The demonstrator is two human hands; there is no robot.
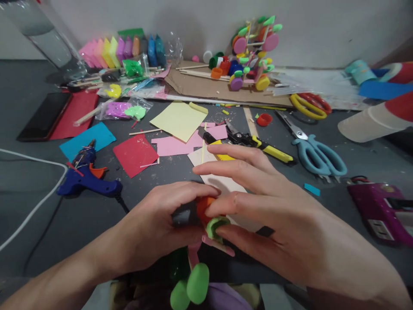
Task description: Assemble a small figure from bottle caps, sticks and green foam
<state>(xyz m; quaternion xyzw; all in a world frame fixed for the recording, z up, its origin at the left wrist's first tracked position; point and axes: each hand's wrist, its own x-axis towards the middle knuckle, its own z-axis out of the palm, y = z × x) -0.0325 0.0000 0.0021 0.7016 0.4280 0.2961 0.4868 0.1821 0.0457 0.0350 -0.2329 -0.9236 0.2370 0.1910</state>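
Note:
Between my two hands is a small craft model with an orange cap, a light green curved piece, pink strips and green rounded pieces at its lower end. My left hand grips the model from the left, thumb and fingers closed around it. On the right, my right hand pinches the light green piece between thumb and index finger, its other fingers stretched out above. Parts of the model are hidden behind the fingers. Beneath the hands lies a white sheet.
A blue glue gun lies left, near a white cable. Blue scissors, a yellow-black cutter and a purple device are right. Coloured papers lie ahead. A similar colourful model stands at the back, beside a glue bottle.

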